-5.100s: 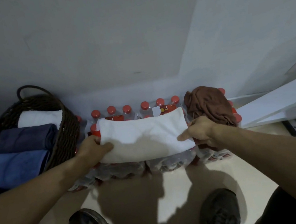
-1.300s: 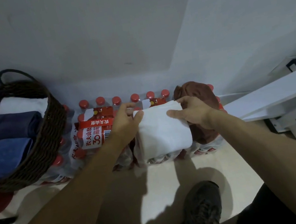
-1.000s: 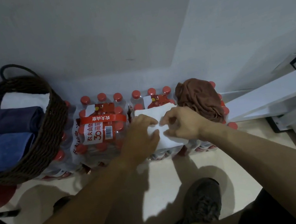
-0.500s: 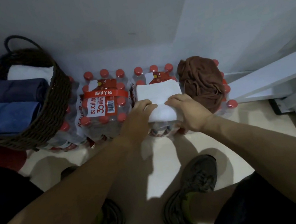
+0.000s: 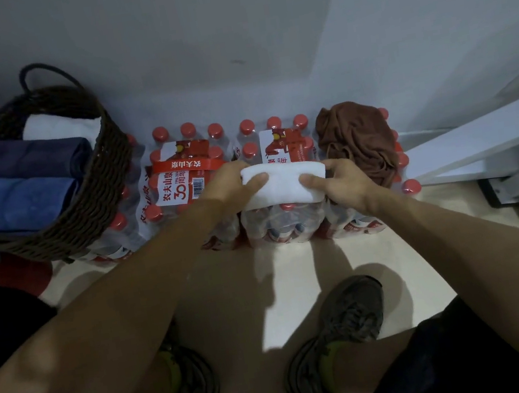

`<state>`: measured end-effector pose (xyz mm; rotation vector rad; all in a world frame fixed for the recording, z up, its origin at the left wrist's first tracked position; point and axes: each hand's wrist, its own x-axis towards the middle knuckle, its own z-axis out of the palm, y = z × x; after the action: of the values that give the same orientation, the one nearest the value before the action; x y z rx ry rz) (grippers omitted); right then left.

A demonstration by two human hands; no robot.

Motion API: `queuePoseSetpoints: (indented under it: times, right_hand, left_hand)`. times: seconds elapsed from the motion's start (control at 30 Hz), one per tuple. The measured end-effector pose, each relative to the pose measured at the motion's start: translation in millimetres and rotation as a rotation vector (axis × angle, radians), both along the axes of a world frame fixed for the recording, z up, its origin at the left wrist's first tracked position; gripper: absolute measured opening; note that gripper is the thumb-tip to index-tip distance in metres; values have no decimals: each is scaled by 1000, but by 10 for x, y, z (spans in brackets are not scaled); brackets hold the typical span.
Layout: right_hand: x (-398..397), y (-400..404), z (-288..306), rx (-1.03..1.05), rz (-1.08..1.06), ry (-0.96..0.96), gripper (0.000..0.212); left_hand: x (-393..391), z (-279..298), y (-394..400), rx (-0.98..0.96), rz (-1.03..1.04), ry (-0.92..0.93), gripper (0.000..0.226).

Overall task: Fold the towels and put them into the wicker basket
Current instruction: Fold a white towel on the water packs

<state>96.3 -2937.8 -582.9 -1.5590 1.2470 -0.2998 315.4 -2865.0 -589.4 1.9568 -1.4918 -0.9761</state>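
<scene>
While the basket (image 5: 89,203) sits far left holding three rolled towels, the white towel (image 5: 283,182) lies on the water packs (image 5: 181,181). Left hand (image 5: 232,183) and right hand (image 5: 341,183) each grasp one end. Judgement: keep edges aligned, squeeze evenly before lifting leftward.

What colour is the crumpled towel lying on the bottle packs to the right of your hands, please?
Brown; the crumpled towel shows plainly in the head view.
</scene>
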Motion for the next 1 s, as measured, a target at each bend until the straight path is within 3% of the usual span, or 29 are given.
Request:
queuePoseSetpoints:
  times: [0.13, 0.33, 0.37, 0.47, 0.5, 0.67, 0.93, 1.0]
  right_hand:
    - [32, 52, -60, -107, -8, 31, 42]
    - [106, 81, -109, -256, 17, 146, 44]
    - [130, 93, -125, -271, 10, 164, 43]
    - [175, 81, -166, -289, -17, 213, 44]
    - [181, 61, -167, -291, -26, 220, 44]
    - [204, -22, -177, -258, -39, 249, 46]
    - [230, -128, -157, -118, -101, 250, 42]
    - [240, -116, -155, -123, -107, 251, 46]
  left_hand:
    - [-70, -169, -36, -59, 164, 4, 42]
    - [-132, -296, -139, -41, 270, 40, 39]
    - [-133, -277, -143, -41, 274, 13, 39]
    - [-138, -289, -107, -259, 171, -301, 38]
    - [-157, -290, -77, -270, 177, -308, 39]
    - [-187, -377, -60, -103, 248, -153, 44]
    - [-217, -312, -120, 95, 287, -291, 59]
    - [-200, -287, -139, 170, 267, -228, 60]
